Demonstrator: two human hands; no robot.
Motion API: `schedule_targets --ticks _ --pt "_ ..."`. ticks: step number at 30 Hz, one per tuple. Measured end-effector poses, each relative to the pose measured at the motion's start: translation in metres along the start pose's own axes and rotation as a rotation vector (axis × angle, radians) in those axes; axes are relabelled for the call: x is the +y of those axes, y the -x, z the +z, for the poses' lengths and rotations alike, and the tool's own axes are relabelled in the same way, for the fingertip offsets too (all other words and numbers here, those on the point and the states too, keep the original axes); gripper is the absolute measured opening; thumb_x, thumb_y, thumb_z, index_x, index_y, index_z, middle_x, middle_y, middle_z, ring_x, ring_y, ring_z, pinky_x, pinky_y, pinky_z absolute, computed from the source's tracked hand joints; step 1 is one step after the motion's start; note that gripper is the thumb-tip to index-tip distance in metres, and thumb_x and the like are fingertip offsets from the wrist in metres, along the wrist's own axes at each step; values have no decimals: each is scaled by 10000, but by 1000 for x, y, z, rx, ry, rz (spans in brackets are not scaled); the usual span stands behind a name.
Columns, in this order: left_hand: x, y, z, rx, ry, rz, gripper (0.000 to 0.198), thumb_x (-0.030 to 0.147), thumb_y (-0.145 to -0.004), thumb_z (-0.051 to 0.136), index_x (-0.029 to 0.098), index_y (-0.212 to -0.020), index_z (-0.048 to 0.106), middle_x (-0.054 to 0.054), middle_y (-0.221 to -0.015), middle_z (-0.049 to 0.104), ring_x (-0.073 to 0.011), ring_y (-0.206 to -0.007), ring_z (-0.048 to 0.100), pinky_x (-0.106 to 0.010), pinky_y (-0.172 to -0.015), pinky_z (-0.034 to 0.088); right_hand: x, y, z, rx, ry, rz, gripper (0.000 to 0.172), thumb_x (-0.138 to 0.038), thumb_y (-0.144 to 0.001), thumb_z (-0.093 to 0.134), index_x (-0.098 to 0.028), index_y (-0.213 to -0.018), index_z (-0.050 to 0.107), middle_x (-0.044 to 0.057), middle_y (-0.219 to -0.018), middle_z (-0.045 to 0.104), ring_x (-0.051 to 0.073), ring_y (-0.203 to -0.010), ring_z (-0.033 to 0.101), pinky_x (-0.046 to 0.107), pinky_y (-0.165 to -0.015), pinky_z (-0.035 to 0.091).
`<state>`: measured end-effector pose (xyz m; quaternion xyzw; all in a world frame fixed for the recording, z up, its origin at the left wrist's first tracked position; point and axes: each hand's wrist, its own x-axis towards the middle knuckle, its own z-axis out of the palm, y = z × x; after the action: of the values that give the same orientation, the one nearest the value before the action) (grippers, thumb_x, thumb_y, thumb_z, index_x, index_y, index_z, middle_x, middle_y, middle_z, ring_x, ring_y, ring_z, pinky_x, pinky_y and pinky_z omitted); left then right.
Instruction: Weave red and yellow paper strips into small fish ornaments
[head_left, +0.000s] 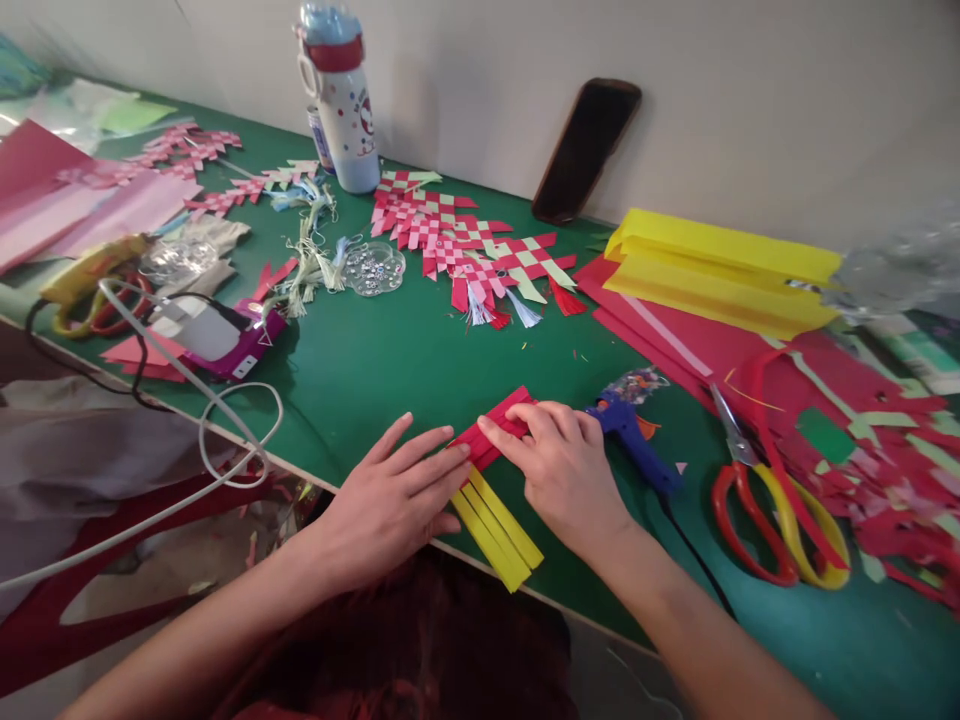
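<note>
Red paper strips (491, 432) and yellow paper strips (501, 530) meet at an angle near the table's front edge. My left hand (401, 490) lies flat with its fingers spread, the fingertips resting where the two colours meet. From the right, my right hand (562, 465) has bent fingers closed on the red strips, its index finger stretched along them. The yellow ends stick out toward me past the table edge. Under my fingers, the crossing of the strips is partly hidden. A blue glue gun (636, 440) lies just beyond my right hand.
Scissors (776, 510) lie to the right beside red paper scraps (900, 470) and folded yellow paper (720, 270). Woven paper fish (472, 235) lie at the back, near a bottle (345, 110) and a phone (587, 150) leaning on the wall. A white cable (225, 400) loops at the left.
</note>
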<state>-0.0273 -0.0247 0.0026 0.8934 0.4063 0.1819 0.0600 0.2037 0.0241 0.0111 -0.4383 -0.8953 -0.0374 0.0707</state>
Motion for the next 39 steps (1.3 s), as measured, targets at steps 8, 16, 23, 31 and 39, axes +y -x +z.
schedule_targets --ticks 8,16,23,31,39 --pt "-7 6 7 -69 -135 101 622 625 -944 350 191 -1354 526 -36 -1424 548 -207 -1387 409 -409 -1231 -4 5 3 -1 21 -79 7 632 22 -814 499 -335 -1327 592 78 -1237 596 266 -1083 458 416 -851 356" --pt "-7 3 4 -90 -100 135 750 689 -907 325 119 -1362 502 -93 -1417 549 -223 -1365 443 -388 -1233 34 -22 22 -8 63 -94 -57 423 -69 -865 520 -259 -1215 662 76 -1216 630 263 -1064 460 406 -858 392" --pt "-11 2 -4 -155 45 118 777 706 -878 388 132 -1401 412 -134 -1410 548 -252 -1354 462 -460 -1217 171 -13 30 0 43 -29 72 539 -9 -828 528 -305 -1266 633 59 -1214 641 265 -1055 485 403 -800 391" --pt "-19 -2 -4 -76 256 35 456 199 -974 463 154 -1405 320 -138 -1307 627 -211 -1204 607 -516 -1117 386 -18 31 -10 32 -124 118 535 10 -823 505 -287 -1242 653 66 -1216 637 265 -1049 489 399 -795 408" --pt "-13 -5 -1 -28 292 -32 455 219 -950 517 168 -1374 359 -137 -1262 649 -220 -1160 635 -520 -1100 407 -40 40 -14 141 -288 65 220 -278 -946 565 -244 -1102 715 34 -1059 705 230 -982 502 375 -814 379"
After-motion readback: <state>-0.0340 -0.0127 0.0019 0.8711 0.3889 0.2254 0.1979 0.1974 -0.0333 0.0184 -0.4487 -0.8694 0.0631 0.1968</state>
